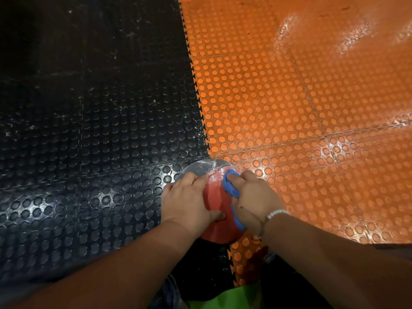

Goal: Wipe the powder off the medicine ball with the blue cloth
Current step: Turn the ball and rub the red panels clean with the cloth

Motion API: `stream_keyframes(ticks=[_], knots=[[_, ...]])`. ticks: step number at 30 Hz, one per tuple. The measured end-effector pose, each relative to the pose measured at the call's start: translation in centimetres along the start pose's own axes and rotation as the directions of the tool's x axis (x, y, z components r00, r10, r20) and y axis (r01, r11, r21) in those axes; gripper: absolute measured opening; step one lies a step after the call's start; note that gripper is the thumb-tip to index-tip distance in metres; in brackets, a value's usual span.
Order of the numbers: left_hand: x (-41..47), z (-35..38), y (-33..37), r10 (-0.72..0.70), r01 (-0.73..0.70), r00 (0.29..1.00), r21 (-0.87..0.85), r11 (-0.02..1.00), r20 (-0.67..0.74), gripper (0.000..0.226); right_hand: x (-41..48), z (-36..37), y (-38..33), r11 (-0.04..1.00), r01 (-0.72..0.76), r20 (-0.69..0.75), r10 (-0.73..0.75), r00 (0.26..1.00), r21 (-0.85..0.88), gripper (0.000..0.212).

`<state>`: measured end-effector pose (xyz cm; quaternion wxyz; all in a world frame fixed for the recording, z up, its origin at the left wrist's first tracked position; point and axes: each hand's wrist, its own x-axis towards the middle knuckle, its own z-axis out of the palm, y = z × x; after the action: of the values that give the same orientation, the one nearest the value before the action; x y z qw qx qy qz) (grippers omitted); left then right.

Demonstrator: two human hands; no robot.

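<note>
The medicine ball (215, 197) rests on the floor at the seam between black and orange tiles. Its near part is red, its far part grey and dusted with white powder. My left hand (188, 198) lies flat on the ball's left side, thumb on the red panel, holding it. My right hand (253, 197) presses the bunched blue cloth (231, 185) against the ball's right upper side. A strip of the cloth hangs down below my palm.
Black studded floor tiles (89, 152) cover the left, orange studded tiles (301, 108) the right, joined by a toothed seam. Specks of white powder lie on the black tiles. Green fabric (225, 297) and dark clothing show at the bottom edge.
</note>
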<state>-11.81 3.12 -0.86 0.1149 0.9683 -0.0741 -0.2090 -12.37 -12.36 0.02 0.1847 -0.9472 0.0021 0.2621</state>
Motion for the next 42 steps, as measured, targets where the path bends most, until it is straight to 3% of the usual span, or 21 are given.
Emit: stream_keyframes(ticks=[5,11,17,22,25,28,31,34,36,39,42], knots=[[-0.1,0.1,-1.0,-0.015,0.015,1.0,0.001,1.0,0.012,0.094,-0.2,0.3,0.1,0.988,0.148,0.042,-0.147,0.988,-0.046,0.055],[0.0,0.0,-0.9,-0.038,0.041,0.998,-0.061,0.997,0.054,0.098,1.6,0.0,1.7,0.996,-0.068,-0.02,0.069,0.997,0.049,0.047],[0.2,0.5,-0.1,-0.004,0.008,0.999,-0.078,0.997,0.052,0.088,-0.9,0.9,-2.1,0.966,0.205,-0.026,-0.211,0.977,-0.155,0.051],[-0.1,0.6,0.6,0.014,-0.013,0.998,-0.021,1.0,0.063,0.099,1.4,-1.0,3.2,0.986,-0.116,0.025,0.12,0.993,-0.121,0.05],[-0.1,0.7,0.5,0.031,-0.03,0.998,-0.01,0.999,0.047,0.096,1.0,-0.4,1.0,0.996,0.0,0.059,0.006,0.998,-0.09,0.051],[-0.4,0.7,0.4,0.034,-0.033,0.999,-0.027,0.999,0.025,0.09,-0.2,0.5,-1.5,0.976,0.154,-0.019,-0.159,0.987,-0.156,0.052],[-0.6,0.8,0.3,0.028,-0.027,0.999,-0.027,0.999,0.029,0.098,1.1,-0.1,1.1,0.986,0.04,-0.006,-0.042,0.999,-0.16,0.058],[-0.8,1.1,0.2,0.008,-0.007,1.0,-0.058,0.998,0.016,0.107,1.4,-0.8,2.0,0.984,-0.08,0.01,0.083,0.997,-0.159,0.05],[-0.9,1.2,0.2,-0.006,0.007,1.0,-0.067,0.998,0.019,0.116,0.6,-0.3,0.1,0.98,0.001,0.026,0.005,1.0,-0.197,0.05],[-1.0,1.3,-0.2,0.008,-0.007,1.0,-0.074,0.997,0.009,0.115,-0.8,0.9,-2.3,0.949,0.225,0.012,-0.228,0.974,-0.22,0.048],[-1.0,1.0,-0.4,0.024,-0.023,0.999,-0.026,0.999,0.025,0.117,0.2,0.6,-0.7,0.963,0.179,0.007,-0.181,0.983,-0.202,0.055]])
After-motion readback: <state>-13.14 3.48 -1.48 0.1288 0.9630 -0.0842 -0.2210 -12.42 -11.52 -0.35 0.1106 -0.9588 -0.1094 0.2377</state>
